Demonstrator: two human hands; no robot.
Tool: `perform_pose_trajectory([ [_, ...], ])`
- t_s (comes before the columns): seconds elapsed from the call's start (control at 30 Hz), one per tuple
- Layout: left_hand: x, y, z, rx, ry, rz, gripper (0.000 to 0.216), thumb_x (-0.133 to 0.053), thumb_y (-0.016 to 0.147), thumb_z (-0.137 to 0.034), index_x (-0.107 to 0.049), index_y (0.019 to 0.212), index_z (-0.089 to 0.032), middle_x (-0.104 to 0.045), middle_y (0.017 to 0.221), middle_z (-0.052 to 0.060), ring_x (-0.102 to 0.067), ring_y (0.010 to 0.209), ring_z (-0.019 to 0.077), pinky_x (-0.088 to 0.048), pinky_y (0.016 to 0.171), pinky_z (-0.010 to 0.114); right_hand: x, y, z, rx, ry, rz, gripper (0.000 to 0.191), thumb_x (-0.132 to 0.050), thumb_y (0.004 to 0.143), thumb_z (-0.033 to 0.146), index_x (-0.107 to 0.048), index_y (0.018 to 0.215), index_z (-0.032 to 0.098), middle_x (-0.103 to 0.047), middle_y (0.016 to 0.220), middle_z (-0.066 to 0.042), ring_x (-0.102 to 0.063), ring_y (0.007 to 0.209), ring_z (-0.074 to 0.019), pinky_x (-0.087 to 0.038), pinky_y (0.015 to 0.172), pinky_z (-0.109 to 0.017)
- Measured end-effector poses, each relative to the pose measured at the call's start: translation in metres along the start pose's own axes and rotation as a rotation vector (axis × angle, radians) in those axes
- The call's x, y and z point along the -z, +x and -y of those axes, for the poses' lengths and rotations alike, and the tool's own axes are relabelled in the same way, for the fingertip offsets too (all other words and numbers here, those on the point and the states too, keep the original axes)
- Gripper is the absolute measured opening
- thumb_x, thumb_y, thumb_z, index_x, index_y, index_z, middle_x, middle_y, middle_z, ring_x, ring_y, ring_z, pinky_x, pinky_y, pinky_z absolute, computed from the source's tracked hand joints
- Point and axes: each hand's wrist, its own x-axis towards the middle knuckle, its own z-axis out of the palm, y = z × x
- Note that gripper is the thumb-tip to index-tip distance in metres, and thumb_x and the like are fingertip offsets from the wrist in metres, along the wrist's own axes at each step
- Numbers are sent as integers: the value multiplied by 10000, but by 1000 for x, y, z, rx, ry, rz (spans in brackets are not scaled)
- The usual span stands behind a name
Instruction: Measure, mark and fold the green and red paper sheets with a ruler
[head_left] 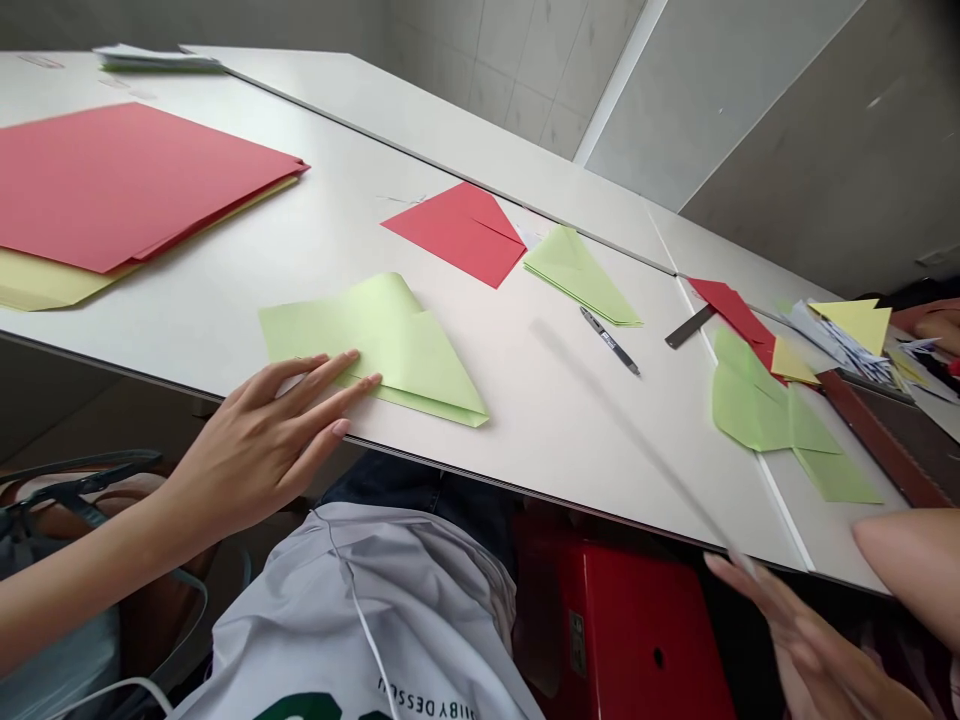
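Observation:
My left hand (281,425) lies with its fingers stretched out on a folded light green sheet of paper (397,330), close to the table's front edge. The sheet's near side is doubled over, and one corner points right. At the lower right my right hand (810,630) is closed on a long thin strip (637,440), smeared by motion. The strip looks like a ruler seen edge-on and slants up and left over the tabletop. Between the hands, further back, lies a dark pen (611,342), beside a folded green paper (581,275) and a folded red paper (465,232).
Large red sheets (142,180) over yellow ones lie at the left. To the right are a short dark ruler (690,327), green folded paper (757,395), red paper (739,318) and a brown folder (900,430). Someone's arm (911,560) and a red stool (637,630) are nearby.

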Motion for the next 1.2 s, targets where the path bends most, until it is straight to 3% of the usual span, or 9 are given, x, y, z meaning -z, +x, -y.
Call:
perform_pose_trajectory([
  [0.07,0,-1,0,-12,19,-7,497,-326,1022,-330,-361,1511,-249,-338,1587,-1,-368,1402,306,-318,1147,538,-16,23,-3,-1,155,-200,497,-488,976,254,-460,1439,432,-550,1443,-6,-656,1141,-354,-488,1014,-673],
  [0.13,0,-2,-1,-10,29,-26,505,-355,1016,-328,-352,1516,-262,-310,1600,11,-376,1398,313,-323,1141,531,-36,52,-2,-3,135,-232,453,-517,973,201,-539,1393,369,-597,1398,-15,-632,1198,-312,-470,1069,-614],
  [0.27,1,0,-1,-24,41,-35,521,-365,1015,-346,-321,1530,-284,-325,1594,24,-380,1410,302,-333,1139,509,-56,109,-9,104,-50,29,453,-438,1014,201,-490,1430,372,-485,1506,4,-471,1376,-228,-463,1114,-455],
  [0.43,0,27,13,-103,1,-40,496,-348,1027,-360,-327,1522,-335,-415,1544,-25,-399,1418,261,-355,1137,439,-44,154,-20,97,-350,432,646,-547,954,510,-304,1534,360,-230,1631,-44,-264,1476,-327,-421,1099,-575],
  [0.53,0,54,23,-203,-29,-23,479,-284,1050,-324,-326,1526,-297,-444,1524,-21,-366,1439,229,-328,1163,417,-53,176,0,159,-373,423,834,-567,907,605,-187,1576,282,-195,1634,-84,-198,1495,-324,-325,1150,-599],
  [0.63,0,74,28,-229,-67,36,500,-180,1062,-366,-393,1501,-256,-446,1524,5,-360,1440,241,-333,1164,435,-83,196,34,263,-270,334,636,-385,1032,438,-160,1582,210,-293,1601,-79,-255,1487,-215,-322,1188,-483],
  [0.77,-4,79,31,-227,-76,-2,491,-198,1059,-349,-315,1533,-293,-391,1558,-6,-359,1436,251,-341,1144,444,-127,212,61,275,-229,246,543,-348,1023,284,-364,1493,13,-424,1519,-166,-378,1435,-238,-376,1170,-430],
  [0.9,-6,74,33,-269,-70,-14,516,-249,1061,-289,-171,1570,-276,-296,1604,-45,-260,1477,209,-233,1188,384,-143,215,62,237,-228,219,508,-396,988,257,-486,1416,-1,-500,1463,-171,-439,1399,-256,-406,1155,-437],
  [1.2,-12,78,35,-262,-127,9,509,-234,1041,-333,-289,1541,-257,-411,1550,-19,-305,1461,244,-241,1171,422,-136,215,65,275,-277,310,531,-331,1003,166,-318,1522,57,-356,1569,-131,-299,1475,-217,-330,1203,-417],
])
